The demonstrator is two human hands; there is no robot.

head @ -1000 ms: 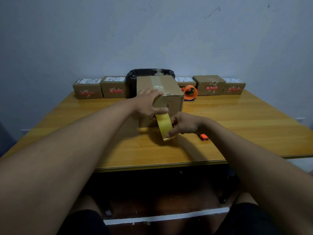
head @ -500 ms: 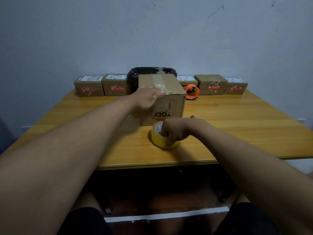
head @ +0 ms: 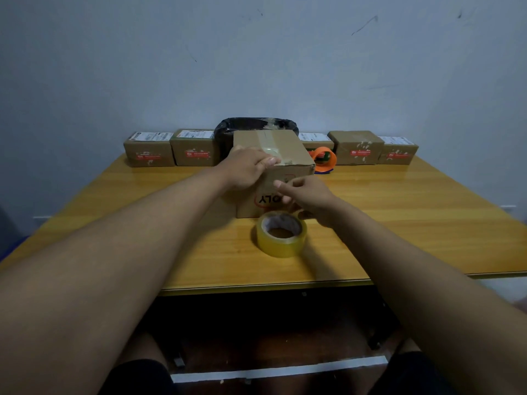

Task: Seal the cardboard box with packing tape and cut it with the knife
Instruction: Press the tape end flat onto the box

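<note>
A brown cardboard box point(head: 291, 151) stands mid-table with a strip of clear tape point(head: 268, 142) running along its top. My left hand point(head: 248, 169) lies over the box's top front edge, fingertips pressed flat on the tape. My right hand point(head: 306, 195) hovers in front of the box's front face with its fingers spread, holding nothing. The yellowish packing tape roll point(head: 281, 240) lies flat on the table just below that hand, apart from it. I cannot see the knife.
The yellow wooden table point(head: 413, 223) carries a row of small labelled cartons point(head: 149, 152) point(head: 356, 148) along the far edge by the wall. A black-lined bin point(head: 256, 125) sits behind the box, and an orange tape dispenser point(head: 323, 159) to its right.
My right hand set the tape roll flat on the table, let go and rose in front of the box. My left hand slid up from the front face to the top edge.
</note>
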